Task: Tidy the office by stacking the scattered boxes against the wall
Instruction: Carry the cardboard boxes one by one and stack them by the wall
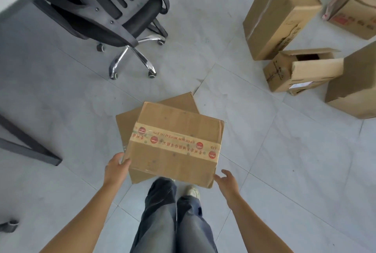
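On the floor just ahead of the feet, the taped box (175,142) is lying askew on a flatter piece of cardboard (127,122). It is looking stiff and sealed, probably not heavy, and its two near corners are offering the best hold. The left hand (117,168) is gripping the near left corner. The right hand (226,181) is spreading loosely beside the near right corner, contact unclear.

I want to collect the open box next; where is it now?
In the head view, the open cardboard box is on the floor at the right, between the tall sealed box behind it and the large box at the right edge.
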A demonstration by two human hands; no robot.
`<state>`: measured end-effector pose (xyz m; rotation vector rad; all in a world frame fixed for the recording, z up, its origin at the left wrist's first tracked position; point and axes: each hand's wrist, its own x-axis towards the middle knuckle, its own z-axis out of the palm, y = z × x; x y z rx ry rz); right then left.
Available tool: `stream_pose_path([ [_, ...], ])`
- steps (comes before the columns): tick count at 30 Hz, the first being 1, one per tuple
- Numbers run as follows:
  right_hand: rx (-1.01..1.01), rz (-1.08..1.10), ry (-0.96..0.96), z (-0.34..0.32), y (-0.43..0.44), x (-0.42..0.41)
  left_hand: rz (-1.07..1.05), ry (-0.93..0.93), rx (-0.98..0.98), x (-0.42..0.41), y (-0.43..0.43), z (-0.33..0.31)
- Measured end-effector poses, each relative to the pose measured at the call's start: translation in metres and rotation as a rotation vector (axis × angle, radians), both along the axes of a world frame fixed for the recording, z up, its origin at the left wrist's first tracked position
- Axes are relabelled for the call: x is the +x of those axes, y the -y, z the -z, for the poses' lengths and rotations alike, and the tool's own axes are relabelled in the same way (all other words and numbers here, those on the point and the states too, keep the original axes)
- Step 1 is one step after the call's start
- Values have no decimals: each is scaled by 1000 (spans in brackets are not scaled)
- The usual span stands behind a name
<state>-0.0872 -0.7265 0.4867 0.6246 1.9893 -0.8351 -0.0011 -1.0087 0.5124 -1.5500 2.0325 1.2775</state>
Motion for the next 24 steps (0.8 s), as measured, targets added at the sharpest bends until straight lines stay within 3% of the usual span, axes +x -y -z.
stream_pose_path([
  [5, -67, 152, 97, 43, 16, -3, 50, 110, 43, -17, 31, 55],
  [11, -123, 464, 98, 64, 33, 3, 9, 175, 228, -28, 36, 86],
  [18, -67, 578, -21, 35, 29, -12, 60, 109, 244, -49, 56, 55],
  [24, 14, 717, -110, -21, 7, -18, 25, -123, 295, -90, 35, -16],
])
